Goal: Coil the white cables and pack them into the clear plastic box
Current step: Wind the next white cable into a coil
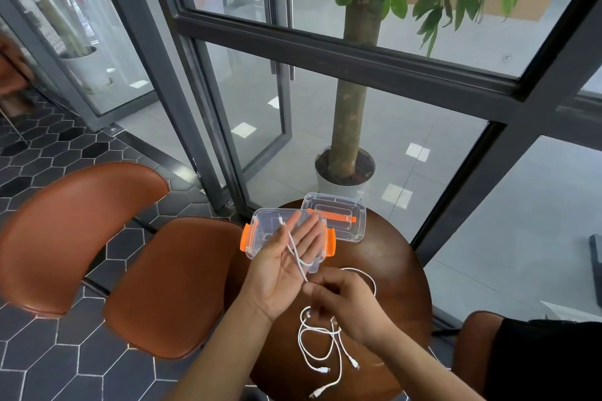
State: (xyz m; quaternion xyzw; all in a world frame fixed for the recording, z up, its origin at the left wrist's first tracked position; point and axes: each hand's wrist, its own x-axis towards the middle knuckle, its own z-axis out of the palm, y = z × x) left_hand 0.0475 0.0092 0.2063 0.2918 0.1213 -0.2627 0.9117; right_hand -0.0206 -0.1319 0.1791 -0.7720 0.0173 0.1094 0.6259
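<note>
From the head camera, a small round brown table (400,273) stood at the near centre, with the clear plastic box (260,231) lidless on its far-left part, orange latches at its left and right ends, so its long axis ran left to right. Its lid (342,221) lay just behind and to the right, touching or nearly touching the box; which one could not be told.

The left hand (286,267) was held palm up over the box, fingers straight, close together and pointing far-right. One white cable (294,249) ran lengthwise along that palm, from a plug end near the fingertips, above the box's interior, down toward the heel of the hand, its long axis roughly matching the fingers. The right hand (342,299), just near-right of the left palm, pinched this cable between thumb and forefinger at the base of the left palm, the other fingers curled.

From the pinch the cable looped out to the right over the table. More loose white cables (325,345) lay tangled on the near part of the table, their plug ends pointing near and right.

Two brown chairs (163,283) stood left of the table, and a potted tree (350,140) stood beyond glass.
</note>
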